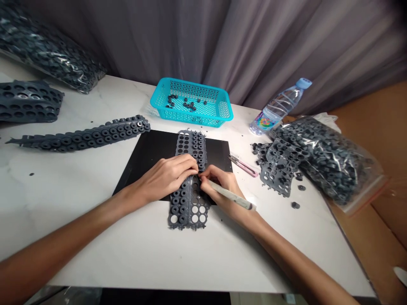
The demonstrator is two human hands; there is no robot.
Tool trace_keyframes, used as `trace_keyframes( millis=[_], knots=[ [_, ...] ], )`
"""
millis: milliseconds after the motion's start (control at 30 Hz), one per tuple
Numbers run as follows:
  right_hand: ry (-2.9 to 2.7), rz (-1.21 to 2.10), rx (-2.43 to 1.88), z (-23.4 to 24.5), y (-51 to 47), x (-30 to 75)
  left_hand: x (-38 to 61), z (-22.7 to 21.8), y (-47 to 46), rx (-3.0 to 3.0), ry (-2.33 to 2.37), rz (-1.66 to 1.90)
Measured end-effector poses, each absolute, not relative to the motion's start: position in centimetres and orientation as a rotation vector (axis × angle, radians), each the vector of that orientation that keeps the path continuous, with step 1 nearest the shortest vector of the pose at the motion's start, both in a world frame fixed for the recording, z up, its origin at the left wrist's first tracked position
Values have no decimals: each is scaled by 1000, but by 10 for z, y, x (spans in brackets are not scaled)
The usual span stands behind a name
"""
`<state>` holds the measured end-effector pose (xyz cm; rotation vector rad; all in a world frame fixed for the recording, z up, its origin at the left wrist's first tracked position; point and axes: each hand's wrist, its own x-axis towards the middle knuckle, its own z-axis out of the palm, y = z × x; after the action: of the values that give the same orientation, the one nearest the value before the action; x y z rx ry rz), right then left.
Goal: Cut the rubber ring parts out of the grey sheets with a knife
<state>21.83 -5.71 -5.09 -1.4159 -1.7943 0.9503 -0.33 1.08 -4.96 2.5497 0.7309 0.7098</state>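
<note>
A dark grey rubber sheet [190, 199] with rows of ring-shaped parts and round holes lies lengthwise across a black mat [149, 156]. My left hand [173, 173] rests across the middle of this sheet, its thumb and fingers pinched on it. From the right, my right hand [221, 182] meets the left fingertips, closed around a pen-like tool with a pale handle [233, 197]. The tool's tip and whatever small part sits between the fingertips are hidden. Just right of the mat is a pink box cutter [244, 166].
A turquoise basket [193, 117] holding several small dark parts stands behind the mat, with a water bottle [278, 108] to its right. Bags of parts [337, 165] flank the table. Another rubber strip [85, 134] lies left; a holed sheet [280, 169] and loose pieces lie right.
</note>
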Motion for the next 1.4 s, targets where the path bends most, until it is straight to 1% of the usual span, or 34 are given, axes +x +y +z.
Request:
trace_keyframes(
  millis=[167,367,967,1400],
  knots=[
    [-1476,1185,-1312,-56,-54,222,-7,-37,19,2418,694,514],
    [-1428,1239,-1305,-57,-54,222,-10,-32,23,2423,685,476],
    [-1430,1258,-1329,-58,-51,220,-11,-32,25,2489,624,435],
    [-1538,1167,-1396,-53,-52,216,-11,-35,24,2550,608,456]
  ],
)
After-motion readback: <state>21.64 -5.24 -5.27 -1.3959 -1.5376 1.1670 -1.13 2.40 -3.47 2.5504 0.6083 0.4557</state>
